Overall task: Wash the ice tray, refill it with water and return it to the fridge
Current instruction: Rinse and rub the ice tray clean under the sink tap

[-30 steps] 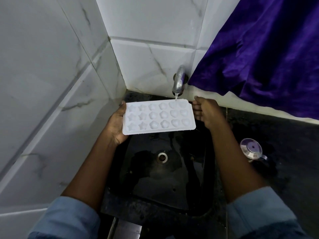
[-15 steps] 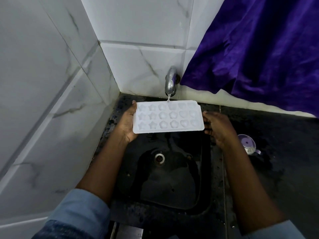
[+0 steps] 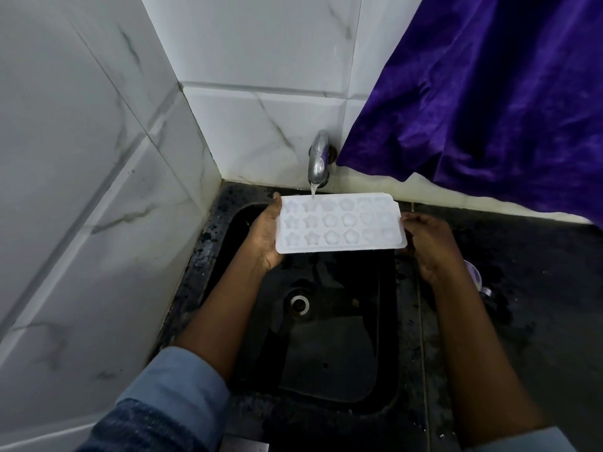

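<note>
Shifted rightward under tap [image 3: 318,161] since a second ago: tray [image 3: 339,236], putting stream [image 3: 313,191] on second cell from left in far row instead of right-hand cells.

Left: left hand [image 3: 262,234] cupping left end from below, thumb up at far left corner, holding it. Middle: tray held about level over far part of sink [image 3: 326,370], just below spout, well above drain [image 3: 299,303]. Right: right hand [image 3: 430,246] at right end, fingers curled toward edge; seems to touch it, but cannot tell whether gripping or only steadying.

Judged as a last rinse or start of refill; cannot tell which. To do it well: keep tray level, glide it slowly to bring each cell under thin stream, pause over each, stop short of brim to spare spills on way to fridge. Get right hand properly under right end before lifting away; thin plastic likely to flex under water's weight.

Looks: white, translucent, rectangular, three rows of six; stars at left, flowers in middle, right-hand shapes too washed out to name. Water level in cells not readable.

Far right, behind right wrist: small clear cup-like thing [image 3: 474,275], mostly hidden; beyond it, purple cloth [image 3: 489,109].
</note>
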{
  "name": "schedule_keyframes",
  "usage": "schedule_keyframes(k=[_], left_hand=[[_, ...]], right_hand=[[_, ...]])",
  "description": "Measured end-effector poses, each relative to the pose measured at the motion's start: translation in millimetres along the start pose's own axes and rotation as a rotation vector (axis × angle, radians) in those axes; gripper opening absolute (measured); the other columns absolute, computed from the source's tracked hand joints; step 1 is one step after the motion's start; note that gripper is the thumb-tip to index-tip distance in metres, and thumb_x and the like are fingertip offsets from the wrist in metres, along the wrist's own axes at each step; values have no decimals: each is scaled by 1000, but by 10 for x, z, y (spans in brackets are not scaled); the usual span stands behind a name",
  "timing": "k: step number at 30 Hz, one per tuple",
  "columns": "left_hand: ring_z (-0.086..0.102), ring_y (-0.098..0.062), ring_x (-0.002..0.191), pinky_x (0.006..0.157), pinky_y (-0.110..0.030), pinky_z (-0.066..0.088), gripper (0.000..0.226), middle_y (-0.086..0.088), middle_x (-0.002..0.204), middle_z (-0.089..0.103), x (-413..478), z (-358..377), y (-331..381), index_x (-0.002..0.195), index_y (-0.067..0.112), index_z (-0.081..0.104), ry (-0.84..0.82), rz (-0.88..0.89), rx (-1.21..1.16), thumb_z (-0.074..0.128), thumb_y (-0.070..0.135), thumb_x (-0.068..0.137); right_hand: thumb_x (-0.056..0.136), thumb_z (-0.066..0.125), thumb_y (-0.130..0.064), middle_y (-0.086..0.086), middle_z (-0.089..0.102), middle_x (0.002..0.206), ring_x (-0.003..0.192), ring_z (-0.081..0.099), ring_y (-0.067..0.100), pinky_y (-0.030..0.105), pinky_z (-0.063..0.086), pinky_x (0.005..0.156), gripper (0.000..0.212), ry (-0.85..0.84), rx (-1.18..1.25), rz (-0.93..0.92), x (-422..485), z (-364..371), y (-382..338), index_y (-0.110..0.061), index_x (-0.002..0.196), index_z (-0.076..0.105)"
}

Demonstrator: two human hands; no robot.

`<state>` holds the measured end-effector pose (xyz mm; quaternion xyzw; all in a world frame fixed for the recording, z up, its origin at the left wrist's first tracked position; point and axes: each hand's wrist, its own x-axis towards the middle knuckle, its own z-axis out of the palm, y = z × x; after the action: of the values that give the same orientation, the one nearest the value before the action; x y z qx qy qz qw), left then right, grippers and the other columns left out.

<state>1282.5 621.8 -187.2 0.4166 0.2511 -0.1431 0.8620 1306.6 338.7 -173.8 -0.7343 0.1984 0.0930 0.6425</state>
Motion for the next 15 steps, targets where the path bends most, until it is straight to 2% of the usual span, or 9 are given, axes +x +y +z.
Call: schedule_keyframes(k=[4, 7, 11, 15], left_hand=[[73, -36, 114, 91, -51, 58, 68, -19, 129, 72, 16, 99, -80, 130, 6, 68, -22, -7, -2, 37, 62, 107], [75, -33, 108, 89, -49, 60, 66, -17, 123, 75, 20, 169, -134, 126, 7, 70, -21, -6, 8, 37, 61, 107], [74, -35, 113, 93, -51, 58, 65, -16, 125, 75, 53, 228, -183, 128, 9, 70, -20, -5, 25, 39, 62, 106], [74, -35, 112, 95, -53, 57, 63, -17, 125, 75, 110, 280, -187, 125, 9, 71, -11, 0, 28, 40, 61, 106]], right_hand=[[97, 65, -15, 7, 77, 106, 104, 72, 30, 48, 59, 95, 12, 57, 6, -23, -1, -88, -28, -20, 98, 77], [96, 66, -15, 7, 77, 109, 106, 72, 29, 47, 58, 98, 14, 79, 6, -37, 7, -162, -27, -18, 103, 78], [96, 65, -15, 5, 76, 108, 108, 70, 28, 46, 56, 98, 14, 101, 9, -41, 12, -234, -28, -23, 93, 76], [94, 66, -15, 5, 77, 106, 107, 71, 29, 47, 57, 97, 14, 111, 23, -45, 37, -253, -42, -22, 94, 78]])
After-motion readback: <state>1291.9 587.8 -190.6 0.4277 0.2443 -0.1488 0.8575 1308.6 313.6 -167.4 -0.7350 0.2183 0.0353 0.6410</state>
